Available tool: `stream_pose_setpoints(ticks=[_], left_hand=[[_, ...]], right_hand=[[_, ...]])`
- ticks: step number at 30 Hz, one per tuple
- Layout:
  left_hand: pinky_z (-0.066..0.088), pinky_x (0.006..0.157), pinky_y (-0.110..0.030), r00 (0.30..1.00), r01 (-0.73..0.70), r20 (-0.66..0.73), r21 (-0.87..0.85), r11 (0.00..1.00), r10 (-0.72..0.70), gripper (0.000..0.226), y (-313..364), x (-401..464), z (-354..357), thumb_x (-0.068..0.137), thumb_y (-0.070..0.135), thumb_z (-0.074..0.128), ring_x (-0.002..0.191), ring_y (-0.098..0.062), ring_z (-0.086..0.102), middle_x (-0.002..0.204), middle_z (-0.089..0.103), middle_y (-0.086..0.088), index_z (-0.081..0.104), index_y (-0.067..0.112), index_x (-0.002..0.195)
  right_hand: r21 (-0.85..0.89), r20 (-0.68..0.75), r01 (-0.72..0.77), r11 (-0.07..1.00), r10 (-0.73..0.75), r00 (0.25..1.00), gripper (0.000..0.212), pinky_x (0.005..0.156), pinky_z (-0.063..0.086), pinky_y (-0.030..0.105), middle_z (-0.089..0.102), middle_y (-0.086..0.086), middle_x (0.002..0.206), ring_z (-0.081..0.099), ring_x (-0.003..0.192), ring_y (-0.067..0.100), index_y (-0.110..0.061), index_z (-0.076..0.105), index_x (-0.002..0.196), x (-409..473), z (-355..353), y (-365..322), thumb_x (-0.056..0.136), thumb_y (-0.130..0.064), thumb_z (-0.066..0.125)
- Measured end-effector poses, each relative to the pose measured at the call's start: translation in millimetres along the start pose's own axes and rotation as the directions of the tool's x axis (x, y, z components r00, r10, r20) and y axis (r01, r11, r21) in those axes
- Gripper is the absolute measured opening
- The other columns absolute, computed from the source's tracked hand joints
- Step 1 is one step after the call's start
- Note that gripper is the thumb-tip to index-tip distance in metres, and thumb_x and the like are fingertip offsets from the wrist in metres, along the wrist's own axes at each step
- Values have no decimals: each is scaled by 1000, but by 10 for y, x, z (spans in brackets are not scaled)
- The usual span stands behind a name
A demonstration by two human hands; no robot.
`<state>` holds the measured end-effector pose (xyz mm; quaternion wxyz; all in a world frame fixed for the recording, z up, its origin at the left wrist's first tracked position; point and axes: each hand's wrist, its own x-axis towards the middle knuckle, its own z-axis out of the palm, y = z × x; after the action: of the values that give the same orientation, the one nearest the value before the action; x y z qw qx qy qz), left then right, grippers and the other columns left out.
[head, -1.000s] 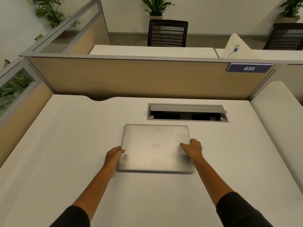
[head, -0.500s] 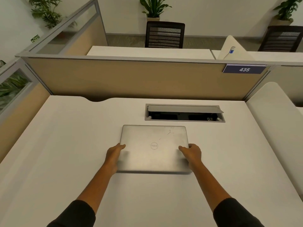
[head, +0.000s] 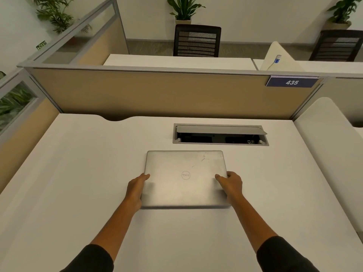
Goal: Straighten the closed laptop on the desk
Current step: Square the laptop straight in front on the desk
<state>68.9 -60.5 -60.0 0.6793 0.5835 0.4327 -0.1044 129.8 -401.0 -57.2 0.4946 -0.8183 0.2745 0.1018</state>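
Note:
A closed silver laptop (head: 184, 178) lies flat on the white desk (head: 78, 173), lid up, with a round logo in the middle and scratches near its far right corner. Its edges run about parallel to the desk's front. My left hand (head: 136, 188) grips the laptop's left edge, thumb on the lid. My right hand (head: 230, 184) grips the right edge the same way.
An open cable hatch (head: 220, 134) with a raised grey flap sits just behind the laptop. A tan partition (head: 167, 93) with a blue "435" sign (head: 291, 82) closes off the back. A low white divider (head: 330, 154) bounds the right side.
The laptop has turned slightly, so its edges now sit squarer to the desk. Both hands stayed on its sides and moved with it.

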Motion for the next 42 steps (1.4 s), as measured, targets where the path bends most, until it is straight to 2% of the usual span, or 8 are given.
stream_pose_setpoints(ticks=[6,10,14,21,42], left_hand=[[43,124,-57,1000,4,6,-15,1000,-4,62,16,46,16,90,39,75,144,-39,57,151,65,-14,66,9,143],[43,125,-57,1000,7,1,-9,1000,-7,63,9,53,21,90,41,74,144,-39,56,151,64,-14,65,10,144],[41,126,-57,1000,-2,5,-13,1000,3,65,9,61,16,91,39,73,147,-38,54,156,62,-13,62,12,149],[40,127,-56,1000,-13,11,-2,1000,13,66,5,42,5,93,39,72,149,-37,53,158,60,-12,60,13,152],[39,128,-55,999,-17,28,-22,1000,17,63,15,-24,28,94,35,71,148,-38,53,157,60,-13,61,10,150]], right_hand=[[-4,5,11,1000,-11,1000,52,98,58,44,71,14,132,68,118,36,-3,66,135,-12,1,6,91,-29,79],[-5,2,22,1000,-22,1000,51,94,58,40,71,14,131,68,116,35,-3,67,133,-16,-4,15,91,-28,79],[9,-3,11,1000,-11,1000,51,103,58,48,71,14,131,68,117,36,-3,67,133,-28,1,40,91,-28,79],[5,-7,16,1000,-16,1000,44,101,60,50,73,15,125,70,111,36,-3,71,124,-52,12,40,89,-27,80],[-12,11,33,999,-33,999,53,106,57,49,71,15,132,68,120,37,-2,67,135,-151,-22,16,91,-28,80]])
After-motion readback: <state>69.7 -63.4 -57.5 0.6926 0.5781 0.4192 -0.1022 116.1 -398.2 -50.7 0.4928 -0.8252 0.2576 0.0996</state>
